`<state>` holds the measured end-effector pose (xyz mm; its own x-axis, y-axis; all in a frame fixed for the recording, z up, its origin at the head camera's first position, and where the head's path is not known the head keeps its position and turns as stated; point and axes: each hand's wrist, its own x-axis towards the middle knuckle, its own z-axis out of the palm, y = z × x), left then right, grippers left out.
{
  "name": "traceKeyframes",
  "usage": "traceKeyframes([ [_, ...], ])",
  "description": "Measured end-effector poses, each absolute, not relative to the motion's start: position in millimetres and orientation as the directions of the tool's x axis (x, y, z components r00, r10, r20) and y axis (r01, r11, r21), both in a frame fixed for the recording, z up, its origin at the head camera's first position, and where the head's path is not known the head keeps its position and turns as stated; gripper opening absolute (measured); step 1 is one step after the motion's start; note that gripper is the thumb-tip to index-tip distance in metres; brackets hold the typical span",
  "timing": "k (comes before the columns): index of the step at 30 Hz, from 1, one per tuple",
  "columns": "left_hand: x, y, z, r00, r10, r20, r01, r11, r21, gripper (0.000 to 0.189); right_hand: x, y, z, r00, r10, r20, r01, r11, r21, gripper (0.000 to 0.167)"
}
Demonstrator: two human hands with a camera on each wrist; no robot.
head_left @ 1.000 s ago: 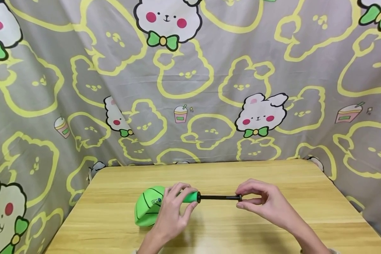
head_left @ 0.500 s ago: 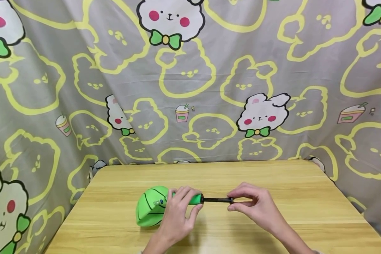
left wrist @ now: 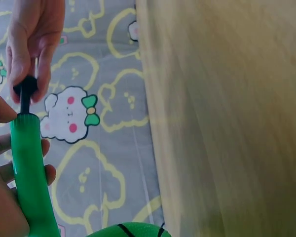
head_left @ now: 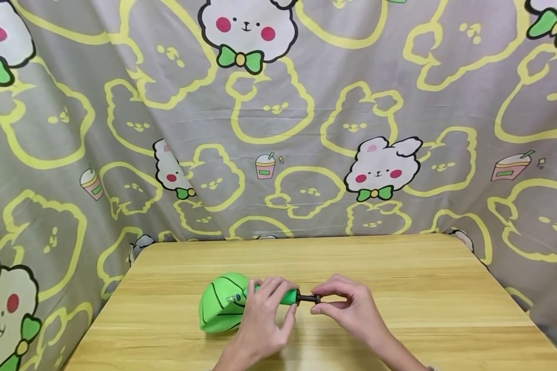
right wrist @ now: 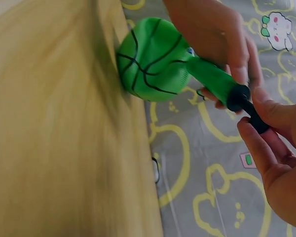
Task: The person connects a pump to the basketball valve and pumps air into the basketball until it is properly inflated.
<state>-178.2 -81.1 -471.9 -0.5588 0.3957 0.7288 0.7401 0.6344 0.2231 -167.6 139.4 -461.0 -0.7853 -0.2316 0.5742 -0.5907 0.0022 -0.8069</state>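
Observation:
A green ball with black lines (head_left: 220, 304), partly caved in, rests on the table at the left of the head view. My left hand (head_left: 266, 319) grips the green barrel of a hand pump (head_left: 290, 297) beside it. In the right wrist view the barrel's far end (right wrist: 200, 69) meets the ball (right wrist: 150, 61). My right hand (head_left: 348, 309) pinches the black handle (head_left: 316, 298) between thumb and fingers. Only a short length of the black rod shows between handle and barrel. The left wrist view shows the barrel (left wrist: 32, 168) lying within the curled left fingers.
The wood-grain table (head_left: 399, 268) spreads under both hands. Behind it and along both sides hangs a grey curtain (head_left: 297, 129) printed with yellow outlines and white cartoon animals.
My right hand has moved left, pushing the handle toward the barrel, so the exposed rod is much shorter. My left hand keeps its grip and has shifted slightly right.

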Motion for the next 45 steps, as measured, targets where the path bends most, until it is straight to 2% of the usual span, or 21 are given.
traceKeyframes([
  [7,-177,-79,-472,-0.553,0.4,0.731,0.737,0.643,0.206,0.032,-168,129,-465,-0.781,-0.229,0.58,-0.597,0.004,-0.802,0.027],
  [13,-179,-81,-470,-0.561,0.422,0.712,0.73,0.658,0.185,0.029,-164,132,-456,-0.786,-0.294,0.543,-0.571,0.009,-0.821,0.023],
  [30,-185,-94,-467,-0.592,0.414,0.691,0.708,0.677,0.201,0.034,-166,183,-428,-0.771,-0.405,0.491,-0.544,0.018,-0.839,0.023],
  [37,-187,-98,-465,-0.597,0.41,0.69,0.7,0.686,0.198,0.036,-168,204,-422,-0.793,-0.369,0.485,-0.542,0.063,-0.838,0.027],
  [45,-187,-97,-465,-0.585,0.407,0.702,0.7,0.69,0.184,0.036,-171,204,-423,-0.815,-0.309,0.491,-0.547,0.125,-0.828,0.028],
])
